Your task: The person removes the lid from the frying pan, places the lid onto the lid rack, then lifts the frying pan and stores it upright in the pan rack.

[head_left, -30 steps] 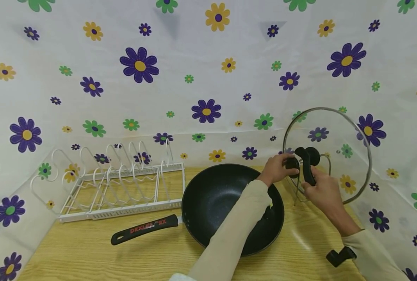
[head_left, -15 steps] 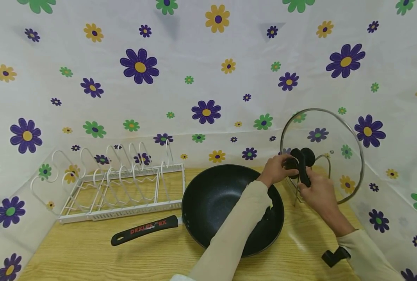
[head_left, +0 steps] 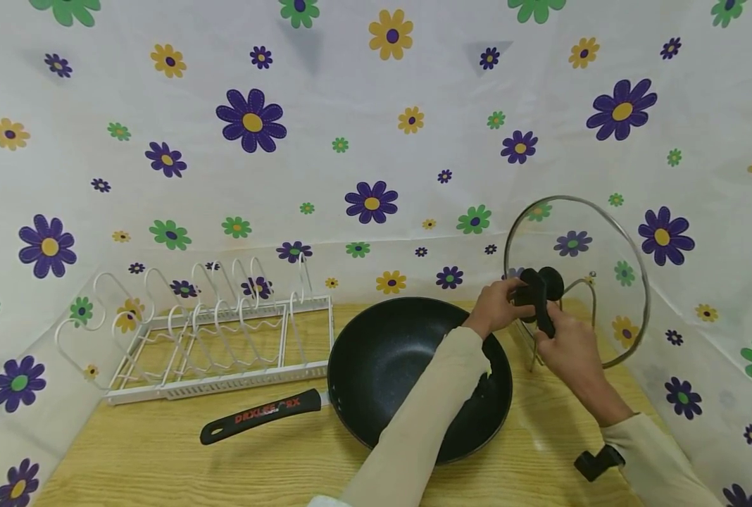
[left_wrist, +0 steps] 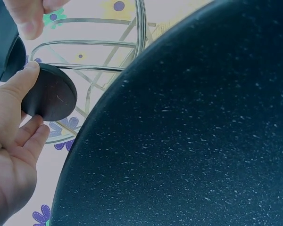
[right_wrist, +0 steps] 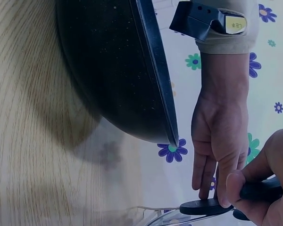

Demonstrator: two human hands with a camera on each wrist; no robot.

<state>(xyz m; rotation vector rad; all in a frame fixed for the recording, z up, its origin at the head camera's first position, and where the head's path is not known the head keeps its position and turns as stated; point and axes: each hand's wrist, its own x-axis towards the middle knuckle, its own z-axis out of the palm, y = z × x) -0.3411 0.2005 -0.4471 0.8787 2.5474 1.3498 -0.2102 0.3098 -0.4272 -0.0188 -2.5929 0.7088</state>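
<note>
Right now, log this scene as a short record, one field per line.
Left hand: pinches a black disc
Right hand: grips a black handle
Lid: clear glass, on edge by both hands
Pan: dark, on the table, below the left sleeve
Rack: white, left of the pan
Behind: flowered sheet

A strip of the wok's (head_left: 389, 345) near right side is blocked by the left sleeve (head_left: 414, 415), and both that and the right sleeve (head_left: 658, 451) get chopped at the near edge. Part of the lid's (head_left: 604, 260) lower rim and some of the wire stand (head_left: 594, 303) are covered by the right hand (head_left: 569, 345), which is cut off in its wrist view. The tiny label (right_wrist: 235, 25) can't be read reliably.
</note>
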